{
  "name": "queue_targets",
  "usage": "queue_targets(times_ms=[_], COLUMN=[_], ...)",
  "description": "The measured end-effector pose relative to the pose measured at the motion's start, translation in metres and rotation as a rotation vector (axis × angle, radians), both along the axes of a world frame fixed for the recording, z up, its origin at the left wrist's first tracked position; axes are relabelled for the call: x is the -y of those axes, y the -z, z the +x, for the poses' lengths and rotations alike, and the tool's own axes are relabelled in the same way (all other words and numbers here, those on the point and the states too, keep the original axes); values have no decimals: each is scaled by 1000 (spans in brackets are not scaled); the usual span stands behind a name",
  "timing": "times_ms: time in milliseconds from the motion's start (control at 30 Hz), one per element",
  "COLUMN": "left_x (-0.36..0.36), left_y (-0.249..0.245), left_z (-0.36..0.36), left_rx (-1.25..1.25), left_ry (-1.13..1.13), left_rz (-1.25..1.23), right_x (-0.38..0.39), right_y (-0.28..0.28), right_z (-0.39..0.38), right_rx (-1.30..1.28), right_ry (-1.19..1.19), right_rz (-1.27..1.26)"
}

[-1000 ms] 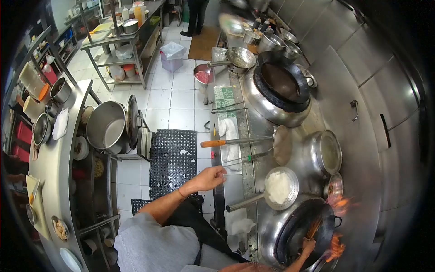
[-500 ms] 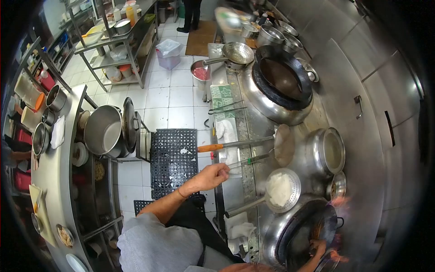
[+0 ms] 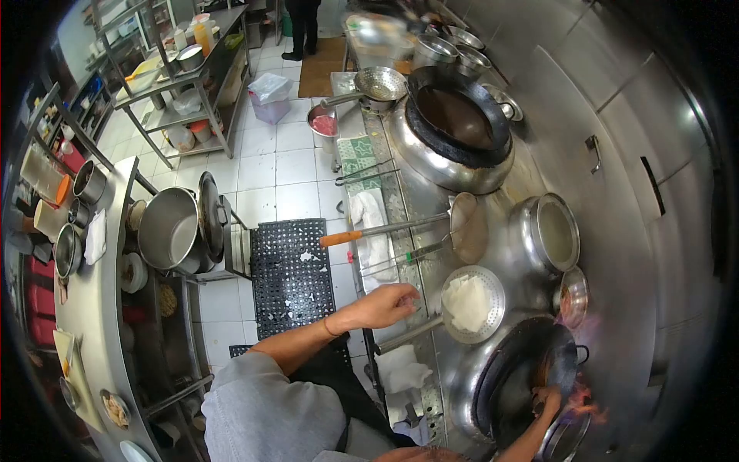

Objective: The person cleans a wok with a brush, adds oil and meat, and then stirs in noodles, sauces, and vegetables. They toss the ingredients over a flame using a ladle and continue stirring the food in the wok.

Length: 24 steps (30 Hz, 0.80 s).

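My left hand [image 3: 391, 305] hangs over the counter's front edge, its fingers curled in with nothing visible in them. Just past it lies a perforated ladle [image 3: 499, 308] with a white piece [image 3: 466, 302] in it, its handle running below my hand. At the lower right my right hand [image 3: 547, 402] is closed around a bristly brown brush [image 3: 545, 371], inside a dark wok [image 3: 517, 389]. Flames [image 3: 583, 403] show at the wok's right rim.
A wooden-handled strainer [image 3: 466, 231] and white cloths [image 3: 372, 231] lie on the counter. Beyond are a lidded pot [image 3: 550, 233], a large wok [image 3: 454, 123] and a perforated pan [image 3: 381, 83]. Left stands a big pot [image 3: 171, 229]. A person [image 3: 302, 27] stands far back.
My left hand has moved right, nearer the perforated ladle. My right hand and the brush have shifted slightly up in the view. The view has shifted, and the flames have changed shape.
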<state>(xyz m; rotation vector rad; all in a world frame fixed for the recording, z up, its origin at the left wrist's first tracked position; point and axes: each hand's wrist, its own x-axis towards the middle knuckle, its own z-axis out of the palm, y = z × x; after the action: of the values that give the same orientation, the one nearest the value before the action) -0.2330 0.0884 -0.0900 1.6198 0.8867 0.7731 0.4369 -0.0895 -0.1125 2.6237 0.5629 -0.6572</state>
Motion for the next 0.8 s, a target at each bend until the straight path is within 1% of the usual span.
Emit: queue_targets(times_ms=[67, 100, 167, 200, 267, 300, 367, 433, 467, 533, 567, 600, 633, 700, 767, 800], left_x=[8, 12, 25, 33, 50, 60, 82, 112, 121, 136, 139, 143, 146, 147, 137, 135], left_y=[-10, -15, -23, -24, -25, -23, -25, -27, -19, 0, -2, -4, -6, -2, -8, -8], left_z=[9, 11, 13, 13, 14, 13, 7, 2, -3, -12, -16, -21, -24, -25, -25, -21], left_rx=[-11, -17, -19, -27, -29, -25, -23, -44, -42, -31, -31, -36, -42, -39, -95, -58], left_ry=[30, 51, 51, 43, 21, -5, -38, -85, -97, -186, -202, -247, -284, -296, -272, -244], left_rz=[29, 57, 66, 97, 137, 114, 107, -8, 1, -56, -53, -59, -67, -25, 35, 22], right_x=[14, 10, -11, -12, -12, 0, 28, 62, 82, 133, 142, 155, 160, 163, 125, 102], right_y=[16, -5, -76, -78, -82, -66, -25, -38, -41, -81, -90, -100, -91, -73, -79, -78], right_z=[25, -5, -110, -124, -133, -117, -86, -116, -128, -157, -157, -145, -125, -90, -125, -133], right_rx=[-33, -60, -106, -110, 16, 19, 86, 162, 207, -2, 13, -55, -59, 382, 525, 472], right_ry=[-19, 50, 187, 179, 73, 63, -389, -538, -591, -596, -477, -497, -499, -542, -403, -336], right_rz=[285, 285, 283, 286, 259, 268, 468, 461, 458, 349, 226, 226, 226, 161, 469, 491])
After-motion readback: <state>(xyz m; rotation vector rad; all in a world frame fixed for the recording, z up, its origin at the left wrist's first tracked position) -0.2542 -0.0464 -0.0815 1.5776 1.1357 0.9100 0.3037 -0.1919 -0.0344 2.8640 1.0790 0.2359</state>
